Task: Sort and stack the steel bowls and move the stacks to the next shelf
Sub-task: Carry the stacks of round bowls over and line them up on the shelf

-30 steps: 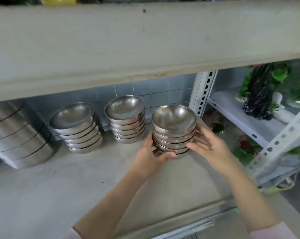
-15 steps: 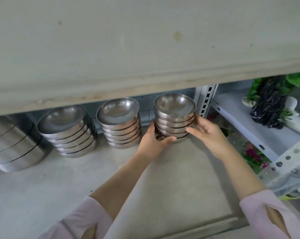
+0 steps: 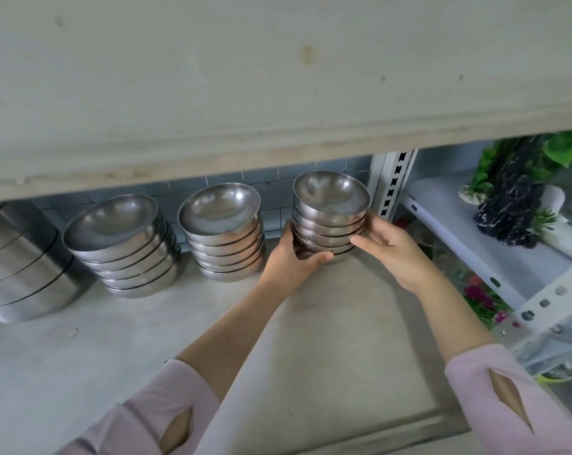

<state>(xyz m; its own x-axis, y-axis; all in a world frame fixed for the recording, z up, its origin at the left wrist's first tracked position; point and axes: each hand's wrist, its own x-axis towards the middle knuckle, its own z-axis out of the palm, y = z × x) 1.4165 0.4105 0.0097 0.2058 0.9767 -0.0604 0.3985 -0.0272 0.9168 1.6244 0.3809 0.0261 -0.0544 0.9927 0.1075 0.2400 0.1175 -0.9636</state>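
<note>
A stack of small steel bowls (image 3: 331,218) stands at the back right of the grey shelf (image 3: 310,339), close to the white upright post. My left hand (image 3: 291,261) grips its left side and base, thumb curled under the front. My right hand (image 3: 389,247) holds its right side with the fingers against the lower bowls. A stack of medium bowls (image 3: 223,231) stands just left of it, and a stack of wider bowls (image 3: 123,244) stands further left. Both of those stacks are untouched.
A stack of large steel containers (image 3: 18,261) fills the far left. The shelf board above (image 3: 278,93) hangs low over the bowls. A white slotted post (image 3: 393,185) borders the right side, with a neighbouring shelf holding artificial plants (image 3: 521,198) beyond it.
Both hands have carried the small bowl stack away from me toward the back of the shelf, beside the medium stack. The camera has dipped lower, so the upper shelf board fills more of the view.
</note>
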